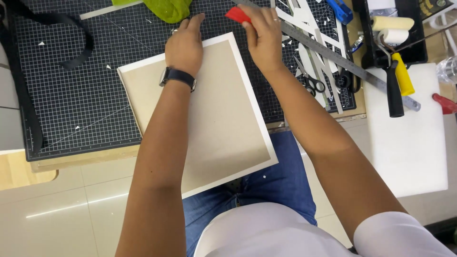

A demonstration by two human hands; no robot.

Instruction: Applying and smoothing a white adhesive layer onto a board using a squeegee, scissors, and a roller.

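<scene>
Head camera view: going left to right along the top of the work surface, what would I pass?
Black strap → green cloth → left hand → red tool in the right hand → scissors → yellow-handled roller → white foam block.

Glossy cream tiled floor (57, 209); wooden table (19, 173) edge; overhead light glare.

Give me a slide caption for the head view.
Left hand steadies a white-edged board while right hand holds a red tool.
</scene>
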